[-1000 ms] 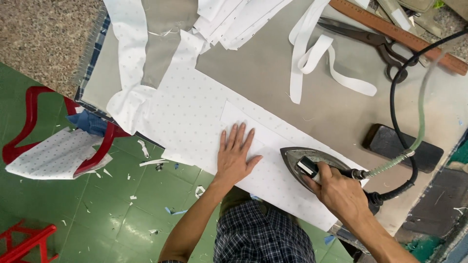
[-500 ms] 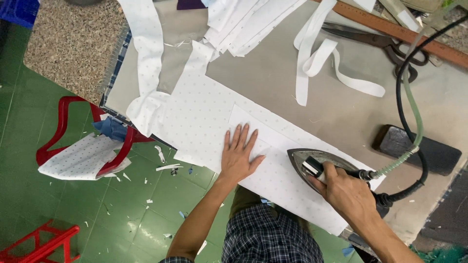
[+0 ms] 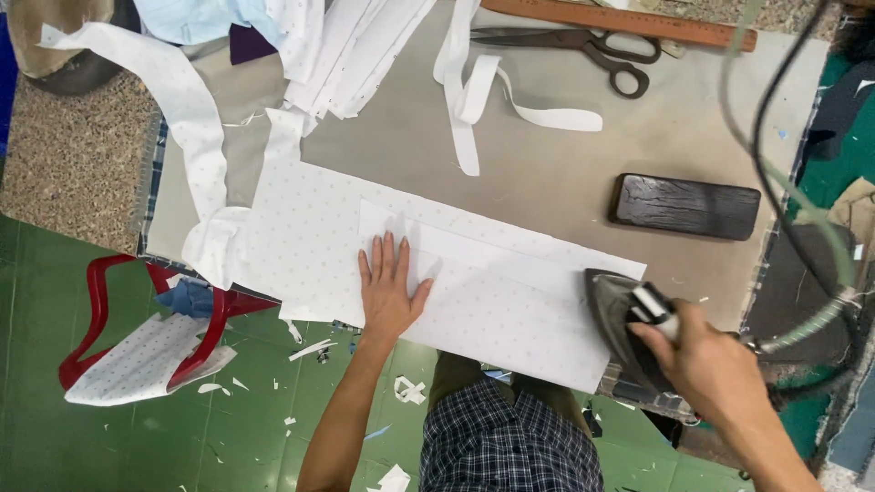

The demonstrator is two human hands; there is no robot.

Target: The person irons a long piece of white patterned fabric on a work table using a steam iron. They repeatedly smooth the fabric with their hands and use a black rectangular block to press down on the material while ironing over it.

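Observation:
My left hand (image 3: 390, 287) lies flat, fingers spread, on a white dotted fabric panel (image 3: 510, 314) spread along the near edge of a grey padded table (image 3: 547, 173). A narrower white strip (image 3: 474, 248) lies on top of the panel just right of my fingers. My right hand (image 3: 706, 360) grips the handle of a dark steam iron (image 3: 620, 314), which sits tilted at the panel's right end, by the table's near edge. A black cord and a clear hose (image 3: 775, 182) run up from the iron.
A dark wooden block (image 3: 684, 206) lies right of centre. Black scissors (image 3: 574, 44) and a wooden ruler (image 3: 620, 20) sit at the far edge, with loose white strips (image 3: 474, 100) and stacked fabric pieces (image 3: 355, 46). A red plastic chair (image 3: 137, 319) holding dotted fabric stands on the green floor.
The iron has slid right along the panel to its right end, with my right hand on it. My left hand has stayed pressed on the fabric. The view has shifted.

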